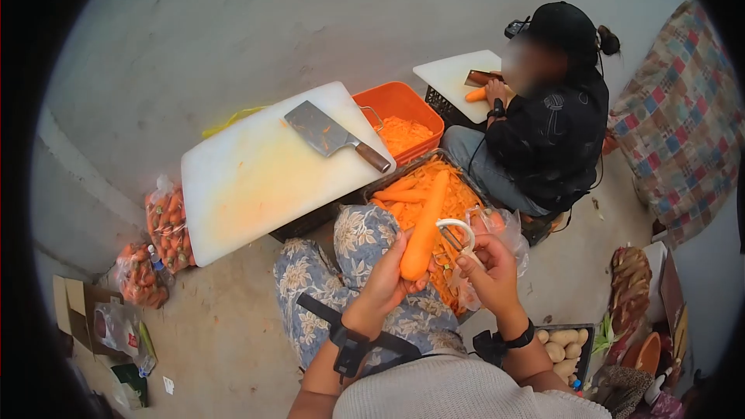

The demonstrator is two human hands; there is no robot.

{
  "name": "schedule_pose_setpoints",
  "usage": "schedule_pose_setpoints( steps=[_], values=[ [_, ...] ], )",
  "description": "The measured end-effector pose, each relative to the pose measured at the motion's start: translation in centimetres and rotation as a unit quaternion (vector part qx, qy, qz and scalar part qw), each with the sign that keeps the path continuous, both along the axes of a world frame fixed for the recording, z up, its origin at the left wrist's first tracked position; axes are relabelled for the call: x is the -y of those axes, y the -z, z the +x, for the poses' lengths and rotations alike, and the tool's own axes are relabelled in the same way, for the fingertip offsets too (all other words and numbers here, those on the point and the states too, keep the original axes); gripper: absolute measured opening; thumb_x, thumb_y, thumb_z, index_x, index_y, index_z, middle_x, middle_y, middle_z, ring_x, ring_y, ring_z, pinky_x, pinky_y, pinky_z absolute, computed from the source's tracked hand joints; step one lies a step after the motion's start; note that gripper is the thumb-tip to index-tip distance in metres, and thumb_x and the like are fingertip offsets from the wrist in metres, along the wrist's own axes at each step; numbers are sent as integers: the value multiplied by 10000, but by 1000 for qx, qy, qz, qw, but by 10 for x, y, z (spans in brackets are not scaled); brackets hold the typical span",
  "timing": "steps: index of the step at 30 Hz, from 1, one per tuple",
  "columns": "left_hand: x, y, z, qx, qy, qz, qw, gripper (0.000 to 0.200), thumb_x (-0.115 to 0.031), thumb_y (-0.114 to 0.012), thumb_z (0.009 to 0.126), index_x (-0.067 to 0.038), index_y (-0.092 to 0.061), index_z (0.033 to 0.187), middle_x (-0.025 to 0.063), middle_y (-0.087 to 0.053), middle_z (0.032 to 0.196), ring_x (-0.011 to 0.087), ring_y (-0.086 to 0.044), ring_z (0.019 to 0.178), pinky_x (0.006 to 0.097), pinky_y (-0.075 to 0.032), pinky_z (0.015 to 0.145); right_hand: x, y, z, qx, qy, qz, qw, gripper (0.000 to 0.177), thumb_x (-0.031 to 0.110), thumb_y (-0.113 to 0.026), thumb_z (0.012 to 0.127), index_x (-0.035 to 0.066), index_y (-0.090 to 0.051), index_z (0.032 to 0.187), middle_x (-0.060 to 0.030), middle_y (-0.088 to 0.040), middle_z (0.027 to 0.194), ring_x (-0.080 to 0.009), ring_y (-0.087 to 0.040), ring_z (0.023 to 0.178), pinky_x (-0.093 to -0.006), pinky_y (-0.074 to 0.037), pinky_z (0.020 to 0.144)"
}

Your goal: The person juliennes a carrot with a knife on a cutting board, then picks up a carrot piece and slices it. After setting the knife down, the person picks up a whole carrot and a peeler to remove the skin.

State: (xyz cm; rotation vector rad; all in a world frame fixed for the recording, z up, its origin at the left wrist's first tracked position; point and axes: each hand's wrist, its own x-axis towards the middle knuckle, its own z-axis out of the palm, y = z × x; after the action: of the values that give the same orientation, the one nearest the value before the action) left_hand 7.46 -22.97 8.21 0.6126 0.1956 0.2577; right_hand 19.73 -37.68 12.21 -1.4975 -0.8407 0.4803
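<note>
My left hand (pixel 385 279) is wrapped round the lower end of a large orange carrot (pixel 426 225), which points up and away from me. In my right hand (pixel 492 270) is a white-framed peeler (pixel 459 236), its blade close beside the carrot's right side. Below both hands, a dark crate (pixel 470 180) is filled with orange peelings (pixel 448 264), and a few whole carrots (pixel 403 195) lie at its left. Part of a clear plastic bag (pixel 508 233) shows behind my right hand.
A cleaver (pixel 326 130) rests on the white cutting board (pixel 233 209). Behind stands an orange tub (pixel 386 95) of cut carrot. A co-worker (pixel 555 116) sits at the right, cutting a carrot on another board (pixel 458 70). Bagged carrots (pixel 167 221) lie left; potatoes (pixel 563 349) fill a crate.
</note>
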Motion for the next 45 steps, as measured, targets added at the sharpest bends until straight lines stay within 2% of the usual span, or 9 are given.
schedule_pose_setpoints(
  steps=[2, 7, 11, 19, 30, 39, 42, 44, 45],
  values=[
    [4, -5, 3, 1, 8, 12, 1000, 536, -480, -286, 1038, -114, -334, 1426, 90, -624, 808, 101, -526, 514, 186, -377, 426, -1, -1, -3, -14, 8, -22, 1000, 220, 118, -694, 880, -11, -615, 1040, -26, -649, 850, -90, -612, 734, -222, -481, 672],
    [5, -8, 3, -36, -5, -4, 999, 521, -441, -302, 1042, -127, -306, 1458, 79, -612, 787, 97, -513, 487, 189, -361, 407, -5, -20, -11, 253, -8, -74, 965, 209, 130, -669, 879, -14, -622, 1023, -131, -677, 803, -205, -668, 700, -285, -505, 654],
    [-1, -8, 0, -51, -15, -6, 999, 503, -431, -287, 1044, -159, -294, 1468, 120, -603, 796, 126, -518, 497, 192, -396, 417, -12, -30, -21, 228, -54, -78, 969, 202, 152, -638, 900, -12, -626, 1018, -144, -659, 779, -253, -658, 674, -314, -496, 631],
    [-6, -11, -1, -92, -26, -22, 995, 510, -444, -307, 1040, -146, -332, 1453, 95, -609, 797, 104, -498, 470, 187, -392, 408, -30, -17, -15, 444, 16, -56, 894, 201, 65, -677, 829, 8, -639, 1018, -151, -643, 808, -324, -630, 684, -378, -487, 593],
    [-7, -5, -5, -44, -43, -41, 997, 523, -446, -302, 1040, -95, -379, 1420, 62, -609, 756, 70, -442, 414, 169, -365, 370, -22, -18, -18, 384, -66, -72, 918, 192, 123, -689, 842, 11, -661, 996, -141, -671, 836, -293, -653, 689, -339, -497, 601],
    [-7, -7, -7, -6, -69, -40, 997, 495, -359, -436, 1012, -42, -399, 1390, 78, -548, 1182, 150, -596, 946, 299, -510, 819, -21, -16, -25, 327, -91, -99, 935, 149, 164, -668, 873, 20, -673, 909, -126, -646, 723, -264, -623, 586, -320, -467, 548],
    [-7, -1, -7, -23, -69, -31, 997, 513, -383, -416, 1014, -48, -390, 1401, 72, -583, 1073, 122, -596, 747, 243, -510, 630, -25, -13, -22, 311, -79, -96, 942, 149, 165, -670, 873, 21, -671, 910, -124, -650, 727, -264, -635, 605, -316, -472, 561],
    [-9, -8, -9, -14, -32, 3, 999, 517, -379, -312, 1037, -20, -407, 1396, 53, -632, 895, 27, -446, 416, 143, -351, 341, -27, -11, -16, 325, -63, -93, 939, 150, 167, -673, 873, 22, -670, 911, -121, -655, 732, -261, -645, 620, -312, -478, 570],
    [-9, -9, -9, -14, -31, 0, 999, 517, -379, -312, 1037, -20, -407, 1396, 53, -632, 895, 27, -446, 416, 143, -351, 341, -26, -10, -11, 284, -71, -106, 950, 158, 173, -675, 873, 20, -669, 909, -120, -663, 744, -255, -656, 641, -307, -484, 582]
  ],
)
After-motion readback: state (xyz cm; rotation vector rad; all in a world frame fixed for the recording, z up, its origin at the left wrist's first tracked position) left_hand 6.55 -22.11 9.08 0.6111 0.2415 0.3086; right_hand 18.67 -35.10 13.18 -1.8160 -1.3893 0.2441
